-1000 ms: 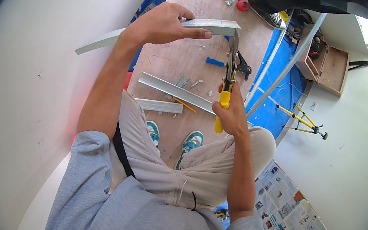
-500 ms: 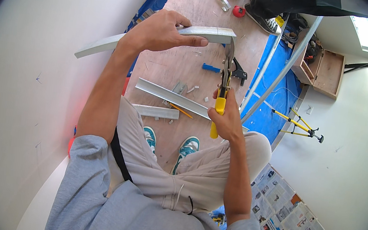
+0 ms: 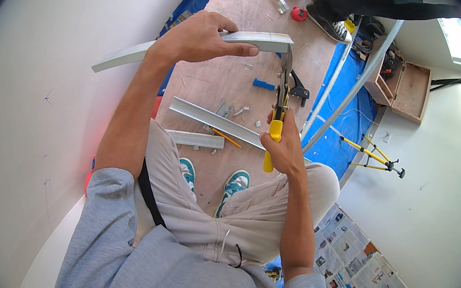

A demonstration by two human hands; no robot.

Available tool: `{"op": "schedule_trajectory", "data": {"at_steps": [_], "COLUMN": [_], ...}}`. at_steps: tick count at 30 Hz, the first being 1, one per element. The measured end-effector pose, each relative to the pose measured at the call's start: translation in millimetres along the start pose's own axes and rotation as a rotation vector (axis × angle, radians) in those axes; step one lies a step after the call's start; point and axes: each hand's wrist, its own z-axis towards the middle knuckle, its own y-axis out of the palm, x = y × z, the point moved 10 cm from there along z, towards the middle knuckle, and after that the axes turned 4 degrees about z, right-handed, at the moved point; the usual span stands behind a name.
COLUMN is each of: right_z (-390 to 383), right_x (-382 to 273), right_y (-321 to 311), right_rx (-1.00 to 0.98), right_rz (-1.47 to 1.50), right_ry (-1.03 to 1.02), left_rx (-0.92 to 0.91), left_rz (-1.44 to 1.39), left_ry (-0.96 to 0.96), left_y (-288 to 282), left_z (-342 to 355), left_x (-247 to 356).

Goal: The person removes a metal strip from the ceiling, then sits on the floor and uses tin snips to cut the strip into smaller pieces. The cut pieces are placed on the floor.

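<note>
My left hand (image 3: 202, 38) grips a long silvery metal channel (image 3: 264, 42), thumb along its near side and fingers over the top. The channel runs from the wall side on the left to a free end at the right. Closed round the yellow handles of a pair of tin snips (image 3: 280, 104) is my right hand (image 3: 285, 148). The snips point away from me, and their jaws meet the channel's right end; whether the blades are apart there cannot be made out. Below lie another metal channel (image 3: 216, 122), a shorter piece (image 3: 193, 139) and an orange pencil (image 3: 226, 137).
On the plywood board (image 3: 232, 86) are a blue clamp-like piece (image 3: 263, 84), a black hand tool (image 3: 299, 89), a red tape measure (image 3: 299, 14) and metal scraps. Another person's shoe (image 3: 333, 26) stands at the far right. Beyond are long metal rails (image 3: 361, 82), a wooden box (image 3: 412, 92) and a yellow tripod (image 3: 372, 154).
The channel and both hands have shifted very slightly left and up. The snips stay at the channel's right end, and both grips hold as before.
</note>
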Motion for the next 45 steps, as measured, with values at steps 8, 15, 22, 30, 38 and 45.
{"op": "schedule_trajectory", "data": {"at_steps": [8,15,22,30,38,45], "right_z": [1,5,4,0,-7,-9], "right_x": [6,19,26,39,41,39], "right_y": [4,19,32,48,55,51], "right_rx": [-0.025,-0.036,-0.095,-0.177,-0.200,-0.183], "right_rz": [0.012,0.073,0.157,0.242,0.271,0.236], "right_ry": [-0.032,-0.032,-0.047,0.033,0.076,0.036], "left_rx": [-0.028,-0.100,-0.140,-0.152,-0.187,-0.208], "left_rz": [0.059,0.035,0.031,0.058,0.081,0.054], "left_ry": [0.024,0.025,0.014,0.033,0.028,0.012], "left_y": [3,13,22,29,34,36], "left_z": [1,6,7,7,6,1], "left_x": [2,2,-2,-7,-9,-10]}}
